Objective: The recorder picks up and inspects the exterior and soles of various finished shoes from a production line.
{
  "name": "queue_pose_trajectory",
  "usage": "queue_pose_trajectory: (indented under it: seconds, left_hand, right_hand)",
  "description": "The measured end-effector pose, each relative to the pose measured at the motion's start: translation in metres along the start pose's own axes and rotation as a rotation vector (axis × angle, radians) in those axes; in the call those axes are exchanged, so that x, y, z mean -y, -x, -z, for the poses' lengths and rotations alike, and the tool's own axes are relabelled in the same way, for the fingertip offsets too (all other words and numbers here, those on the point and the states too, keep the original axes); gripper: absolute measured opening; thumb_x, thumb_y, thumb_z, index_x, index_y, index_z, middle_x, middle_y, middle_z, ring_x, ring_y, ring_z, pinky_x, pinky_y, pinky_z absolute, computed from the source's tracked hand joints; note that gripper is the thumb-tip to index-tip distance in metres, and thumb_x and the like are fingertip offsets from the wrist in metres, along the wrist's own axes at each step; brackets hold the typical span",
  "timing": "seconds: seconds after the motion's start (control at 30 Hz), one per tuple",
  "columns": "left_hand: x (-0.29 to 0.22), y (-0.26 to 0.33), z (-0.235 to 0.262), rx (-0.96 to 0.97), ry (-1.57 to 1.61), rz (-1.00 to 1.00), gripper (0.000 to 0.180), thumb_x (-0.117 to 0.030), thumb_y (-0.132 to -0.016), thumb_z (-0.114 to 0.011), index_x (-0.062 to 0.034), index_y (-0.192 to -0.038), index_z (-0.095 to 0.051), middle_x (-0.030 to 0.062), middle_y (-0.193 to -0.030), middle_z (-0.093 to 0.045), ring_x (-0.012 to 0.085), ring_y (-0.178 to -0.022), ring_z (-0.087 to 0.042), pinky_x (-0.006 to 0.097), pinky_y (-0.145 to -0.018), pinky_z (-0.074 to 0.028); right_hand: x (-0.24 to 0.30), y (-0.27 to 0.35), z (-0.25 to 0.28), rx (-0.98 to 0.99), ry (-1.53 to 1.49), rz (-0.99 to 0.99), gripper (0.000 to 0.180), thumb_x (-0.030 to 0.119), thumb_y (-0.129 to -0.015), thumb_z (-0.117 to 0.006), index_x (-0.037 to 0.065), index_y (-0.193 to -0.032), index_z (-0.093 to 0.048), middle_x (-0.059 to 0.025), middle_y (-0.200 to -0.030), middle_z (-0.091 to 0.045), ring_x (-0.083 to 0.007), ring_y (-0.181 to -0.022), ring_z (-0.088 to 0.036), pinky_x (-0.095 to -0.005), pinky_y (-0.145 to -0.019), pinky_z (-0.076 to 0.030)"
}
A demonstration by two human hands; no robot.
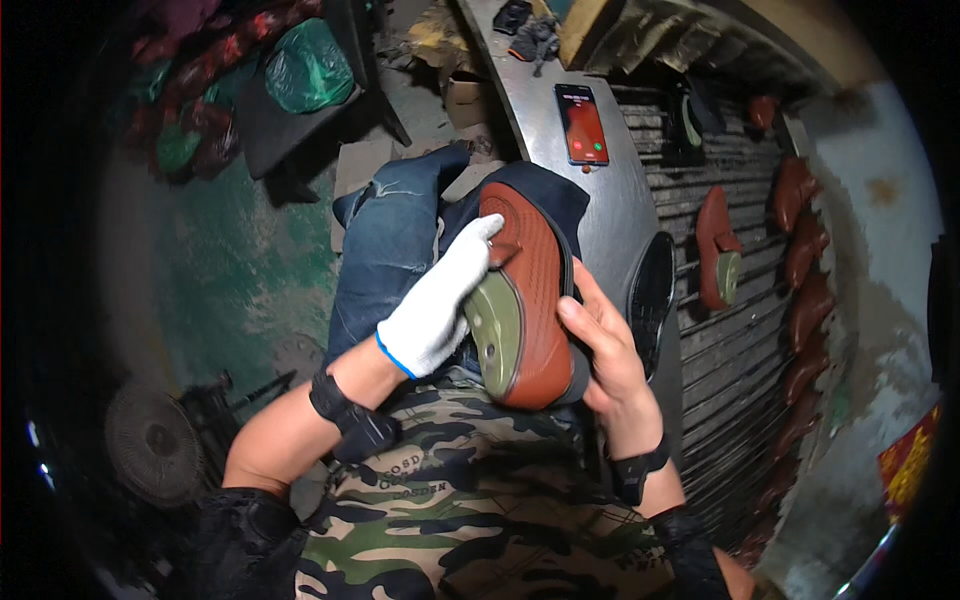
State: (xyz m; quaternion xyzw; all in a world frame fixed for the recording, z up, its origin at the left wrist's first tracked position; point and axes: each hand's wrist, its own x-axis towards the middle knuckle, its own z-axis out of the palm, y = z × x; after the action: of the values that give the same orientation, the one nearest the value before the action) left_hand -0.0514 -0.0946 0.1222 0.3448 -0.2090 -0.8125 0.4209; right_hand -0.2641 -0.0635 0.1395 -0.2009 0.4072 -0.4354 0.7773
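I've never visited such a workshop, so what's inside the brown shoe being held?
A green block with small holes shows in the opening of the shoe. Anything deeper is covered by the shoe and cannot be seen.

Here's the shoe (pixel 548 300), dead centre, between the left hand (pixel 440 295) on its left side and the right hand (pixel 618 350) on its right, over the lap. Just right of the legs (pixel 385 250) runs the bench (pixel 630 190), with a phone (pixel 581 122) lying on it beyond the shoe, and a sole (pixel 652 290) along its right edge, right of the right hand. Further right, a slatted rack (pixel 700 390) carries a shoe upper (pixel 714 240); a row of uppers (pixel 808 310) lines that rack's right edge. Over to far left, a stool (pixel 268 145) bears a bag (pixel 310 68); nearer the person, a fan (pixel 155 445) stands lower left.
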Motion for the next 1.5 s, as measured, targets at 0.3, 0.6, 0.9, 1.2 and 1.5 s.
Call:
queue_pose_trajectory:
  seconds: [0.3,0.6,0.9,1.2,1.5]
  left_hand:
    - [-0.024,-0.028,0.027,0.253,-0.014,-0.156,0.105,-0.042,-0.089,-0.084,-0.0118,-0.167,-0.021,0.0165,-0.164,-0.04,0.0274,-0.149,-0.045,0.046,-0.123,-0.039]
    - [-0.01,-0.018,0.038,0.152,0.179,-0.087,0.094,-0.047,-0.089,-0.079,-0.0054,-0.161,-0.035,0.0188,-0.16,-0.047,0.0352,-0.145,-0.049,0.052,-0.123,-0.039]
    - [-0.013,-0.021,-0.023,-0.102,0.026,-0.202,0.058,-0.04,-0.111,-0.052,-0.0109,-0.161,-0.04,0.0041,-0.16,-0.049,0.0236,-0.141,-0.052,0.045,-0.121,-0.04]
    - [0.008,-0.031,-0.03,0.122,0.039,0.279,0.068,-0.058,-0.111,-0.039,-0.0159,-0.165,-0.034,0.009,-0.162,-0.047,0.0243,-0.145,-0.05,0.044,-0.122,-0.039]
    - [-0.033,-0.022,0.055,0.123,0.298,0.166,0.092,-0.078,-0.098,-0.04,-0.0128,-0.163,-0.036,0.0212,-0.161,-0.046,0.0453,-0.131,-0.06,0.057,-0.109,-0.05]
  right_hand:
    - [-0.012,-0.043,-0.01,0.279,0.096,0.253,0.059,0.029,-0.1,-0.077,-0.002,-0.141,-0.049,-0.0107,-0.131,-0.064,-0.0151,-0.123,-0.059,-0.034,-0.109,-0.047]
    - [-0.044,-0.057,-0.008,0.152,0.413,0.333,0.072,0.044,-0.108,-0.06,-0.005,-0.156,-0.036,-0.0209,-0.158,-0.046,-0.0278,-0.147,-0.044,-0.0378,-0.12,-0.034]
    - [-0.017,-0.024,0.017,0.15,-0.223,0.037,0.073,0.01,-0.094,-0.074,0.0,-0.156,-0.038,-0.0129,-0.143,-0.057,-0.0232,-0.129,-0.059,-0.04,-0.111,-0.048]
    - [-0.003,-0.022,0.022,0.005,-0.014,0.342,0.065,0.016,-0.099,-0.069,-0.003,-0.154,-0.041,-0.0144,-0.139,-0.06,-0.024,-0.124,-0.062,-0.0402,-0.106,-0.052]
    - [0.12,0.003,0.204,-1.191,1.518,1.01,0.101,0.017,-0.086,-0.086,0.009,-0.165,-0.024,-0.0255,-0.151,-0.048,-0.0363,-0.142,-0.047,-0.0487,-0.117,-0.042]
